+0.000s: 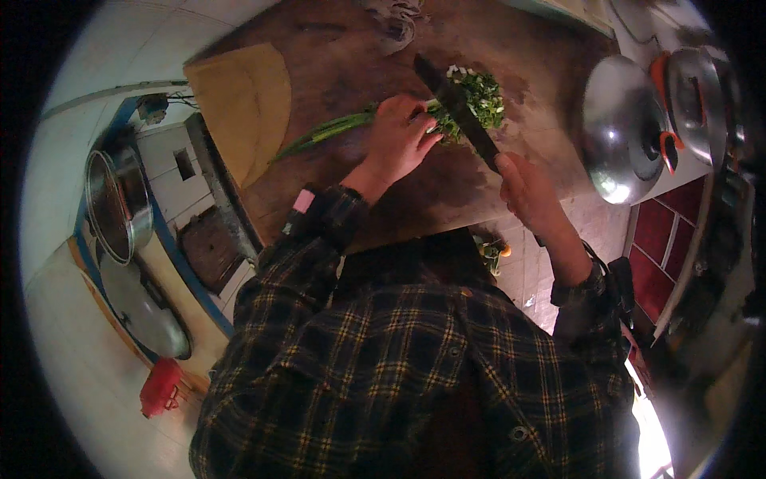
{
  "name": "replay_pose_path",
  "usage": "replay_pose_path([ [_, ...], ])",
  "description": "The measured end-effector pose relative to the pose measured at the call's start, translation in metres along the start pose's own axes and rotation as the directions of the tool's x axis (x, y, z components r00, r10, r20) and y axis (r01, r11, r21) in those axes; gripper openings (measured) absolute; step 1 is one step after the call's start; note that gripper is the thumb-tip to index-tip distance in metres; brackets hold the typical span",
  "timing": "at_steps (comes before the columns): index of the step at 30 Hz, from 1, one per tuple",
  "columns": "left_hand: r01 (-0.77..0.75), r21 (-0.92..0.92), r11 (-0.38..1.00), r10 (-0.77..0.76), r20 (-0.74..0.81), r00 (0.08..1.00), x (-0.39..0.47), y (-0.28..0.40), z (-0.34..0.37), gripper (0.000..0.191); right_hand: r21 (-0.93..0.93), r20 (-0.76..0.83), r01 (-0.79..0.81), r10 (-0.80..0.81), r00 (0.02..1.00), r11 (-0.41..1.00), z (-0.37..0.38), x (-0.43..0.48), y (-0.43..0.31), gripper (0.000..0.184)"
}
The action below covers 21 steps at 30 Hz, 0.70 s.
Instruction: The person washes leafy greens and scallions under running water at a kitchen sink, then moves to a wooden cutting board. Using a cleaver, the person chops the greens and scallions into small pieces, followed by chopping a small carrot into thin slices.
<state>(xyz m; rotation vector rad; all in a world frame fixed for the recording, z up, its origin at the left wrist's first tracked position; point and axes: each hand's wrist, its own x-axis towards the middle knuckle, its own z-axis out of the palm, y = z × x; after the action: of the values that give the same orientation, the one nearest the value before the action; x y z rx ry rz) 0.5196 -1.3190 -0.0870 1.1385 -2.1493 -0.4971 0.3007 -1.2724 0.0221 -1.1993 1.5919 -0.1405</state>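
My left hand [402,138] presses a bunch of green onions [332,128] onto a brown wooden work surface [413,203]. The long green leaves trail out to the left of the hand. In my right hand [526,188] is the handle of a kitchen knife [461,111] with a broad dark blade. The blade slants up and to the left, across the cut end of the bunch, just right of my left fingertips. Chopped green onion [485,99], with some white pieces, lies heaped to the right of the blade. The knife's handle is mostly hidden in my fist.
A tan board-like piece [242,102] lies at the surface's left end. A crumpled cloth [398,24] rests at the far edge. To the right stand a domed metal lid [619,129] and metal cookware [688,99]. A steel pot [122,203] and a red object [161,386] are at left.
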Motion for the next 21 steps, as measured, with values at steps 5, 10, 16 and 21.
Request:
replay_pose_path([
  [5, -0.021, -0.022, 1.000, 0.020, -0.024, 1.000, -0.005, -0.007, 0.020, 0.019, -0.057, -0.105, 0.108, -0.113, 0.988, 0.993, 0.028, 0.023, 0.015, 0.043],
  [10, -0.022, -0.015, 1.000, 0.021, -0.076, 0.997, -0.010, -0.010, 0.026, 0.019, -0.051, -0.242, 0.232, -0.238, 0.941, 0.971, 0.047, 0.045, 0.024, 0.044],
  [16, -0.031, -0.029, 0.999, 0.028, -0.092, 0.995, -0.007, -0.011, 0.026, 0.017, 0.036, -0.069, -0.013, 0.015, 0.997, 0.999, 0.014, 0.029, 0.008, 0.045],
  [21, -0.012, -0.043, 0.999, 0.007, -0.101, 0.995, -0.012, -0.013, 0.029, 0.019, -0.211, -0.054, 0.102, -0.116, 0.992, 0.972, 0.026, 0.026, 0.009, 0.043],
])
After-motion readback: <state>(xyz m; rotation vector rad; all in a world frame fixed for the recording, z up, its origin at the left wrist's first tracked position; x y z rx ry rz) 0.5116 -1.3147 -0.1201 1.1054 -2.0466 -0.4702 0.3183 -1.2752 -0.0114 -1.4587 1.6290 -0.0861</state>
